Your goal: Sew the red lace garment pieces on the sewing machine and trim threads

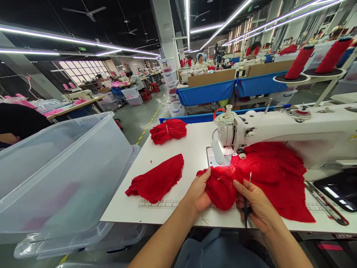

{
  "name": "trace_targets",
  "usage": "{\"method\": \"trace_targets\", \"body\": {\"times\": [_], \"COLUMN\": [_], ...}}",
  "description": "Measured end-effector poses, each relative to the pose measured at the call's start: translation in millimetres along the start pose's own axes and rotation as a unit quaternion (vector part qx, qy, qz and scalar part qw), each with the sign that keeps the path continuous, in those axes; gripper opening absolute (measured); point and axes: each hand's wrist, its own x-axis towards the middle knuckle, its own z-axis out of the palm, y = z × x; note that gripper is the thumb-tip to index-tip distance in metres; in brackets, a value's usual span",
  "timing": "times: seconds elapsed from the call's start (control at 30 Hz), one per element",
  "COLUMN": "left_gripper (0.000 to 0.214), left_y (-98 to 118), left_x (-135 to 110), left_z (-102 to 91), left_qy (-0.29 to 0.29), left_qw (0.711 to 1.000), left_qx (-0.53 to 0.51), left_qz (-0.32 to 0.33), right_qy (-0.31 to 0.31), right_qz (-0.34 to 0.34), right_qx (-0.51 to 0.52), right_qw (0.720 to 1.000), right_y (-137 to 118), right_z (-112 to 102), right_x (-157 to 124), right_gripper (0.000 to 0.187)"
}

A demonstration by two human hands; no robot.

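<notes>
Red lacy fabric (pixel 221 188) is stretched between my two hands in front of the sewing machine (pixel 227 136). My left hand (pixel 199 190) pinches its left edge between thumb and fingers. My right hand (pixel 255 203) grips the fabric's right side with thumb and fingers. Tucked in that same hand are thread snips (pixel 245 212), the metal tip pointing up and the dark handle hanging below. More red fabric (pixel 276 182) spreads to the right under the machine arm. A separate red piece (pixel 158 178) lies flat at the left, and a tied red bundle (pixel 169 130) sits behind it.
Large clear plastic bins (pixel 64 171) stand left of the white table (pixel 125 208). Metal tweezers (pixel 327 204) and a shiny black object (pixel 338 190) lie at the right. Red thread cones (pixel 300 63) rise behind the machine. A person's arm (pixel 9 138) shows at far left.
</notes>
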Motion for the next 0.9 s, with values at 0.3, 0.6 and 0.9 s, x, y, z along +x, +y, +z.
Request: {"method": "trace_targets", "body": {"times": [0.3,0.6,0.9], "left_gripper": [0.022,0.013,0.003], "left_y": [-2.8,-4.4,2.4], "left_x": [5.0,7.6,14.9], "left_z": [1.1,3.5,4.1], "left_qy": [-0.015,0.024,0.069], "left_qw": [1.000,0.999,0.994], "left_qx": [-0.011,-0.028,-0.065], "left_qz": [-0.021,0.007,0.054], "right_qy": [0.075,0.090,0.093], "right_qz": [0.000,-0.008,-0.019], "right_qx": [0.020,0.022,0.034], "right_qw": [0.997,0.996,0.995], "right_y": [-6.9,-8.9,-5.5], "right_z": [3.7,7.9,5.2], "right_x": [-10.3,-18.0,-15.7], "right_gripper": [0.071,0.076,0.070]}}
